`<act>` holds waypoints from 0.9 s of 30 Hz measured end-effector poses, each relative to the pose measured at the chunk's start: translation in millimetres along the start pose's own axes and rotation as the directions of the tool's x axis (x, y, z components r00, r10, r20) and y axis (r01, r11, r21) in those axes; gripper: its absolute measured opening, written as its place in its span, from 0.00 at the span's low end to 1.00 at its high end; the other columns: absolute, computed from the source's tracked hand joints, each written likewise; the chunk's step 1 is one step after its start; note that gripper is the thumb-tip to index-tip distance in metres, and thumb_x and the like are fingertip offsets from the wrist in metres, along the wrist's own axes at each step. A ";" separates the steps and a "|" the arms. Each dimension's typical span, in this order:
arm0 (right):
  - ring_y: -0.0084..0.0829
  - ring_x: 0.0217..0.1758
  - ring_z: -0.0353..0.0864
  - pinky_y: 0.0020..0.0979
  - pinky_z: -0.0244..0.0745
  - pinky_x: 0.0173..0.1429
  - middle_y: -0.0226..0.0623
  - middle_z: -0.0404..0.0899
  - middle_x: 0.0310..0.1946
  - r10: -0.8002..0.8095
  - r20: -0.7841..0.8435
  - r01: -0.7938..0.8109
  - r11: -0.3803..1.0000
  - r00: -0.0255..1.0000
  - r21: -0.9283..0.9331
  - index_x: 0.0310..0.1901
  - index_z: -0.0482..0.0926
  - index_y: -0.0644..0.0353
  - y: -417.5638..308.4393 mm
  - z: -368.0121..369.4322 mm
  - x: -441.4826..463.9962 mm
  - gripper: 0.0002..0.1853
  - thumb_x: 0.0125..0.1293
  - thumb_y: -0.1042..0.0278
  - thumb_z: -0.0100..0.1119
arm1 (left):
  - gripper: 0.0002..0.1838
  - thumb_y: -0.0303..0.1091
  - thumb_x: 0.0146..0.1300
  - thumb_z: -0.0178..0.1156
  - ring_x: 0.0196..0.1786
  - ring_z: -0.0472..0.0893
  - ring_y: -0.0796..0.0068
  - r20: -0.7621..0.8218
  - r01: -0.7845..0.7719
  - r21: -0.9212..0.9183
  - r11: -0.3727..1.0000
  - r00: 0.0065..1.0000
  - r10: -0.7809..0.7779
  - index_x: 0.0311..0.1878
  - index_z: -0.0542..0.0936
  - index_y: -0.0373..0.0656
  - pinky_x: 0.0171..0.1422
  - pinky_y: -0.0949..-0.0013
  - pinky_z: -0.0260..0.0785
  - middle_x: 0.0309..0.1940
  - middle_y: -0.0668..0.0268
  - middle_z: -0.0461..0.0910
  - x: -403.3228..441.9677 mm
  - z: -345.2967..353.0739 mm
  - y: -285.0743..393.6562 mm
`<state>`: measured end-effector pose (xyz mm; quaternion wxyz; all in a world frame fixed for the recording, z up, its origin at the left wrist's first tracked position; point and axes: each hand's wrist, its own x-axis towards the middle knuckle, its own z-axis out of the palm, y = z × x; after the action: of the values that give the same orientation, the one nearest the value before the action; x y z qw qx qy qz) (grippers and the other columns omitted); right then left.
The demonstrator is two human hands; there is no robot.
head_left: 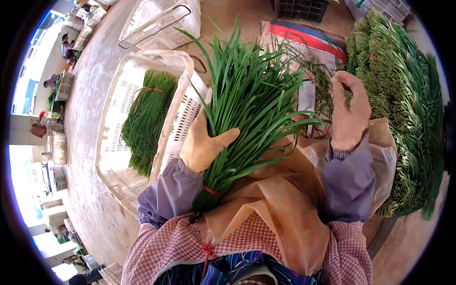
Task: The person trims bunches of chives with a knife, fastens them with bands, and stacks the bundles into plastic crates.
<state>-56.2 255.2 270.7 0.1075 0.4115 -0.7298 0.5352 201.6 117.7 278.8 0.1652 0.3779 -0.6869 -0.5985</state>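
Observation:
My gloved left hand [203, 145] is wrapped round a large bunch of garlic chives [249, 102], its thumb lying across the leaves. The bunch rests over my lap on an orange-brown apron [278, 190], with leaf tips fanned away from me and a red tie [212, 191] near the lower end. To the right of the bunch, my gloved right hand [350, 109] is raised, fingers curled toward the thumb with a small gap in the loop. Whether anything thin is pinched at those fingertips cannot be made out. Loose leaf scraps [320, 85] lie just beyond it.
A white plastic crate [165, 130] at my left holds a tied chive bundle [151, 121]. Another white crate [164, 23] stands beyond it. Piled bundles [394, 95] rise at my right. A black crate [301, 9] is at the back. People sit far left.

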 end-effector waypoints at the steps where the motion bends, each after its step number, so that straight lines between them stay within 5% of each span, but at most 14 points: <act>1: 0.41 0.40 0.83 0.32 0.79 0.49 0.40 0.82 0.38 -0.103 -0.020 0.103 0.995 0.994 -0.003 0.43 0.79 0.59 -22.5 -5.2 0.3 0.05 0.67 0.71 0.63 | 0.40 0.24 0.56 0.69 0.61 0.76 0.70 -0.008 -0.008 0.004 1.000 1.000 0.008 0.72 0.63 0.33 0.69 0.67 0.66 0.59 0.57 0.78 0.9 1.0 -1.8; 2: 0.41 0.40 0.83 0.34 0.79 0.50 0.40 0.82 0.38 -0.205 -0.041 0.205 0.979 0.978 -0.007 0.44 0.79 0.58 -40.6 -8.0 -2.7 0.06 0.66 0.71 0.63 | 0.39 0.24 0.56 0.69 0.60 0.77 0.70 -0.018 -0.017 0.010 1.000 1.000 0.017 0.71 0.64 0.32 0.69 0.67 0.66 0.59 0.57 0.78 2.2 1.9 -5.1; 4: 0.38 0.44 0.82 0.43 0.77 0.55 0.37 0.81 0.41 -0.569 0.314 0.573 0.815 0.760 0.086 0.45 0.79 0.54 -61.0 -11.2 -13.7 0.11 0.62 0.67 0.66 | 0.36 0.24 0.56 0.69 0.58 0.78 0.70 -0.031 -0.029 0.037 0.999 0.999 0.030 0.69 0.67 0.32 0.66 0.66 0.68 0.56 0.57 0.80 2.7 2.7 -2.8; 5: 0.37 0.49 0.80 0.51 0.71 0.62 0.35 0.79 0.43 -0.639 0.372 0.586 0.768 0.673 0.258 0.47 0.78 0.52 -66.2 6.7 -29.5 0.16 0.59 0.60 0.67 | 0.34 0.24 0.56 0.69 0.56 0.79 0.70 -0.034 -0.034 0.057 0.998 0.999 0.036 0.67 0.69 0.32 0.65 0.66 0.69 0.55 0.57 0.80 2.0 3.1 2.6; 7: 0.39 0.54 0.76 0.57 0.61 0.70 0.35 0.79 0.44 -0.638 0.473 0.622 0.753 0.608 0.216 0.50 0.78 0.54 -74.2 41.5 -66.8 0.22 0.58 0.52 0.66 | 0.31 0.24 0.56 0.69 0.53 0.81 0.70 -0.067 -0.024 0.077 0.997 0.997 0.029 0.64 0.72 0.31 0.62 0.66 0.72 0.52 0.58 0.82 1.0 1.9 4.7; 9: 0.38 0.51 0.76 0.58 0.61 0.68 0.34 0.78 0.40 -0.571 0.476 0.601 0.792 0.669 0.105 0.48 0.80 0.57 -65.4 56.5 -84.0 0.22 0.55 0.52 0.67 | 0.28 0.24 0.57 0.69 0.50 0.82 0.70 -0.136 0.009 0.071 0.997 0.991 0.000 0.61 0.74 0.31 0.59 0.66 0.73 0.50 0.59 0.83 0.5 -3.7 -5.3; 12: 0.37 0.45 0.75 0.52 0.67 0.63 0.33 0.76 0.37 -0.489 0.624 0.572 0.816 0.609 0.082 0.46 0.80 0.59 -61.8 52.2 -106.1 0.21 0.54 0.54 0.67 | 0.24 0.20 0.56 0.67 0.44 0.84 0.70 -0.194 -0.080 -0.213 0.974 0.980 0.038 0.58 0.76 0.32 0.52 0.67 0.77 0.46 0.59 0.84 -1.7 -7.8 -13.6; 17: 0.38 0.40 0.75 0.42 0.74 0.51 0.34 0.75 0.37 -0.464 0.543 0.472 0.871 0.700 0.135 0.47 0.80 0.60 -57.0 42.4 -119.7 0.19 0.55 0.61 0.67 | 0.24 0.17 0.56 0.65 0.41 0.84 0.69 -0.164 -0.046 -0.427 0.903 0.986 -0.027 0.58 0.76 0.31 0.48 0.67 0.79 0.45 0.58 0.84 -1.4 -11.0 -15.1; 25: 0.42 0.40 0.76 0.44 0.75 0.47 0.38 0.76 0.41 -0.445 0.380 0.364 0.892 0.811 0.267 0.58 0.77 0.55 -51.5 50.5 -114.3 0.23 0.59 0.66 0.66 | 0.22 0.19 0.58 0.65 0.42 0.85 0.68 -0.152 -0.045 -0.421 0.906 0.988 -0.021 0.57 0.76 0.30 0.48 0.67 0.79 0.46 0.57 0.84 -3.6 -11.0 -16.9; 27: 0.42 0.40 0.76 0.44 0.75 0.45 0.37 0.76 0.38 -0.447 0.523 0.410 0.891 0.725 0.193 0.58 0.77 0.52 -58.0 49.1 -107.3 0.23 0.59 0.65 0.66 | 0.22 0.20 0.58 0.66 0.42 0.84 0.68 -0.165 -0.089 -0.363 0.927 0.986 0.030 0.58 0.76 0.30 0.50 0.67 0.78 0.46 0.57 0.85 -2.2 -11.7 -18.0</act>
<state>67.7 259.4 226.9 -0.0011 0.7092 -0.5964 0.3760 216.7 111.1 264.9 0.3049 0.3648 -0.5582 -0.6800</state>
